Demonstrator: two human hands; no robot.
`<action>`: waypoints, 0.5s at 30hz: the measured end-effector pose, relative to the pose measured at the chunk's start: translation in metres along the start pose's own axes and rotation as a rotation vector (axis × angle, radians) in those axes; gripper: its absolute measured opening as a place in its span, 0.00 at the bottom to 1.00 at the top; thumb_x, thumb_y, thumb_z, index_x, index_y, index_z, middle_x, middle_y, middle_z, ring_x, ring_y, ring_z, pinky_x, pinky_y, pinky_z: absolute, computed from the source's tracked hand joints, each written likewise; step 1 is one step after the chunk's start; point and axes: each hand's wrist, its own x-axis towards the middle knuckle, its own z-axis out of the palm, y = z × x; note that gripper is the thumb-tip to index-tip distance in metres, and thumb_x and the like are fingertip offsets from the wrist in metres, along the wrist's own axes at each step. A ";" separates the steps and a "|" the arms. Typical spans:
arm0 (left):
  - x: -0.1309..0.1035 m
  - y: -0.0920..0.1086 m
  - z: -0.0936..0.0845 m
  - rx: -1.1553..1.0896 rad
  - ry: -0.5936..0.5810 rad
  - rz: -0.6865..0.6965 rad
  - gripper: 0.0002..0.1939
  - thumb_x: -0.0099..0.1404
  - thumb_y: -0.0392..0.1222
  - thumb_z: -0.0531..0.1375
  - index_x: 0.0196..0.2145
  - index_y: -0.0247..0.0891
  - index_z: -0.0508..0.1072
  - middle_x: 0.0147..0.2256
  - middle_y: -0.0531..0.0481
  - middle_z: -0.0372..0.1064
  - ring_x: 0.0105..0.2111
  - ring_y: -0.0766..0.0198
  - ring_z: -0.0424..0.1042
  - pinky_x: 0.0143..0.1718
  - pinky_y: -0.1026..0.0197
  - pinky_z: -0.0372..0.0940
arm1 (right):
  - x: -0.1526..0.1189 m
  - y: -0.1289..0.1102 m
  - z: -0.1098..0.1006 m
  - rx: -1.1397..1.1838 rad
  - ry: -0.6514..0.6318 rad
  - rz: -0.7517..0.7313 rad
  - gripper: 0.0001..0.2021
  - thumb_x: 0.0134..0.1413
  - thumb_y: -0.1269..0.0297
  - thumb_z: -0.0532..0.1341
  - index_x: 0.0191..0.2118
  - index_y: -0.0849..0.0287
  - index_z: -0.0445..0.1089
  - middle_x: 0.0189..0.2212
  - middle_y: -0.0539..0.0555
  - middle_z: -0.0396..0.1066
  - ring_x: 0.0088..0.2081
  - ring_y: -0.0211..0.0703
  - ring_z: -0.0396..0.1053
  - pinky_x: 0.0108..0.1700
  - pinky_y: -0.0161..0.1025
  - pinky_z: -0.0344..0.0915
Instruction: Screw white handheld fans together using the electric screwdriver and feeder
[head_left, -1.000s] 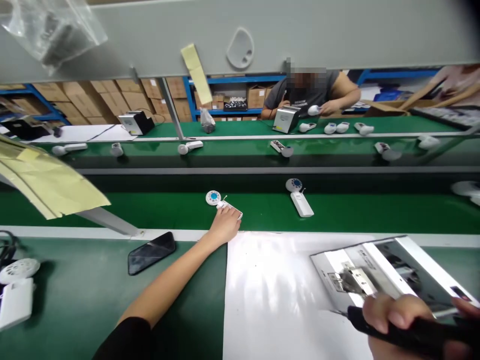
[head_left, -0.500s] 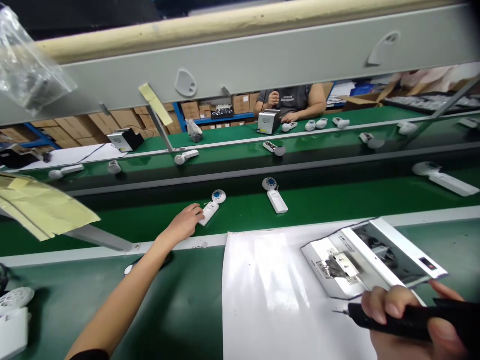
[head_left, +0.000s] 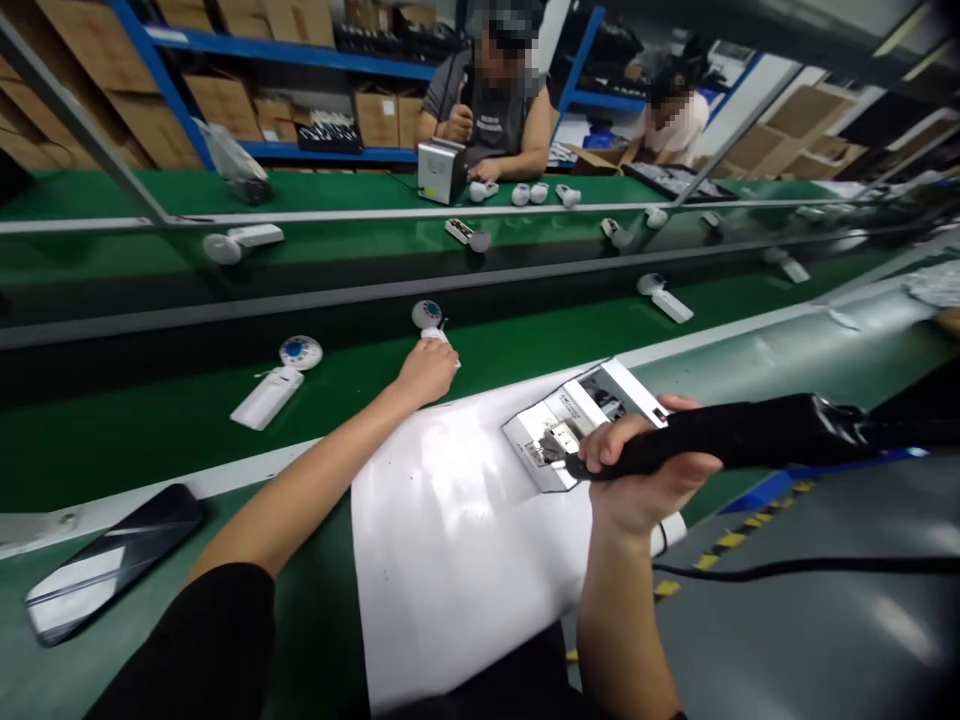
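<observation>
My left hand [head_left: 429,372] reaches over the near green belt with its fingers closed round the body of a white handheld fan [head_left: 429,316], whose round head with a blue centre shows beyond them. In my right hand [head_left: 637,465] is a black electric screwdriver [head_left: 720,440]. Its tip points at the metal screw feeder [head_left: 559,415], over the feeder's front part. The feeder stands on a white sheet [head_left: 457,540]. A second white fan [head_left: 268,397] lies on the belt to the left of my left hand.
A phone [head_left: 112,565] lies at the left of the bench. More white fans, one of them [head_left: 671,305] at the right, rest on the belts. Across the line sits a person [head_left: 499,120] by a silver box [head_left: 441,172]. A black cable [head_left: 795,570] hangs at the right.
The view has swung to the right and tilted. My left hand has left one fan and taken hold of the one to its right. The screwdriver tip has moved to the feeder.
</observation>
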 end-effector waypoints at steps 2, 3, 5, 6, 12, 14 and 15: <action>-0.007 -0.010 0.000 -0.018 0.014 -0.004 0.15 0.78 0.36 0.52 0.51 0.30 0.78 0.50 0.30 0.76 0.57 0.39 0.70 0.64 0.37 0.62 | 0.002 0.011 0.007 -0.043 0.039 -0.117 0.29 0.60 0.32 0.68 0.49 0.51 0.67 0.16 0.39 0.64 0.13 0.36 0.56 0.15 0.34 0.60; -0.015 -0.013 -0.002 -0.027 0.026 -0.002 0.16 0.80 0.36 0.51 0.51 0.30 0.78 0.50 0.31 0.76 0.56 0.40 0.70 0.62 0.37 0.63 | 0.002 0.018 0.010 -0.058 0.044 -0.154 0.27 0.60 0.34 0.69 0.48 0.52 0.67 0.17 0.38 0.64 0.13 0.36 0.55 0.15 0.34 0.60; -0.038 -0.007 -0.008 -0.047 0.052 0.014 0.18 0.82 0.38 0.48 0.51 0.32 0.77 0.50 0.34 0.75 0.53 0.43 0.70 0.60 0.40 0.64 | 0.000 0.030 0.011 -0.085 0.036 -0.193 0.26 0.61 0.37 0.70 0.47 0.52 0.67 0.17 0.38 0.64 0.13 0.36 0.55 0.15 0.34 0.60; -0.053 0.002 -0.009 -0.058 0.061 0.029 0.18 0.83 0.39 0.47 0.51 0.34 0.76 0.49 0.35 0.74 0.52 0.44 0.69 0.60 0.41 0.64 | -0.002 0.034 0.011 -0.097 0.034 -0.213 0.25 0.61 0.37 0.70 0.48 0.52 0.67 0.17 0.38 0.64 0.13 0.36 0.55 0.15 0.34 0.59; -0.148 0.088 0.012 -0.112 -0.010 0.384 0.11 0.77 0.30 0.56 0.45 0.38 0.78 0.42 0.44 0.75 0.45 0.52 0.71 0.61 0.47 0.64 | -0.021 0.027 0.014 -0.107 -0.040 -0.122 0.28 0.63 0.29 0.62 0.51 0.47 0.64 0.17 0.37 0.62 0.12 0.37 0.54 0.15 0.35 0.59; -0.166 0.107 0.021 -0.122 -0.002 0.529 0.10 0.76 0.30 0.57 0.46 0.37 0.78 0.43 0.44 0.76 0.44 0.52 0.72 0.64 0.47 0.62 | -0.029 0.024 0.023 -0.053 -0.121 -0.010 0.29 0.65 0.27 0.57 0.53 0.46 0.63 0.17 0.37 0.60 0.11 0.37 0.52 0.14 0.35 0.57; -0.172 0.112 0.025 -0.133 0.009 0.573 0.09 0.76 0.31 0.58 0.46 0.37 0.78 0.44 0.43 0.77 0.45 0.52 0.73 0.64 0.47 0.62 | -0.033 0.025 0.029 -0.029 -0.155 0.012 0.29 0.65 0.26 0.56 0.53 0.45 0.62 0.17 0.36 0.59 0.11 0.37 0.51 0.13 0.35 0.57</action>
